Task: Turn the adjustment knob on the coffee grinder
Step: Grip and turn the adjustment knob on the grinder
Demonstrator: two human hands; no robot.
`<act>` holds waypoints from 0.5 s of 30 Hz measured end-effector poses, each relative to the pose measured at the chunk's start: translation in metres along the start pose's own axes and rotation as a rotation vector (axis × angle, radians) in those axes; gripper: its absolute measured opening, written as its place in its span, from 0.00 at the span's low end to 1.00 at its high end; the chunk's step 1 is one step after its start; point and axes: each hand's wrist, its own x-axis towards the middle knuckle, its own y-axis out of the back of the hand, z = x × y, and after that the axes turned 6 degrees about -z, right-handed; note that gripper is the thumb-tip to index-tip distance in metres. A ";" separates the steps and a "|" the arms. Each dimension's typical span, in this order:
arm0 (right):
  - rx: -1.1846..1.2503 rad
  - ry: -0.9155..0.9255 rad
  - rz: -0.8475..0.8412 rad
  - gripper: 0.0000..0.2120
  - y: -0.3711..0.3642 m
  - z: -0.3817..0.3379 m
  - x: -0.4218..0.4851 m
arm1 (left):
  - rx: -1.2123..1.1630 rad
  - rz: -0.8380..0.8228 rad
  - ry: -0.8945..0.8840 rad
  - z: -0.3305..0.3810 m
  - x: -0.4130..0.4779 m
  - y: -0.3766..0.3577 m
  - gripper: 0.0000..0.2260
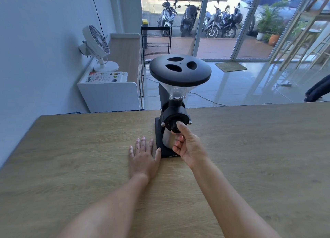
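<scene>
A black coffee grinder (175,95) stands at the far middle of the wooden table (250,148), with a clear hopper under a wide black lid (180,70). Its round adjustment knob (174,128) faces me on the front of the grinding head. My right hand (187,146) pinches that knob, thumb on its upper right and fingers curled below, partly hiding a steel cup (167,138) on the grinder's base. Flat on the table, my left hand (143,157) lies with fingers spread, its thumb touching the base's left front corner.
The table's far edge runs just behind the grinder. Beyond it are a white cabinet (110,93) with a fan (97,46) and books at the left, a tiled floor with a cable, and glass doors facing parked motorbikes.
</scene>
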 end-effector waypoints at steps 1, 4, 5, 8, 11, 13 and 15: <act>0.001 0.001 0.000 0.24 0.000 0.000 0.000 | -0.001 -0.002 0.000 0.000 0.000 0.000 0.30; 0.001 0.001 -0.002 0.22 0.000 0.000 0.000 | 0.005 -0.002 -0.002 -0.001 -0.001 0.000 0.30; -0.002 0.002 -0.003 0.22 0.000 0.000 0.000 | 0.006 -0.001 -0.003 -0.001 -0.001 0.001 0.31; -0.007 0.002 -0.002 0.21 0.001 0.001 0.000 | 0.001 -0.002 -0.005 0.000 -0.001 0.001 0.30; -0.011 -0.005 -0.010 0.21 0.001 0.001 0.001 | -0.001 0.000 -0.004 0.000 -0.001 0.001 0.30; -0.011 -0.014 -0.021 0.21 0.002 0.000 0.000 | 0.000 -0.001 -0.003 -0.001 0.000 0.000 0.30; -0.012 -0.034 -0.043 0.19 0.004 0.000 -0.001 | 0.000 0.002 -0.001 -0.001 0.000 -0.001 0.31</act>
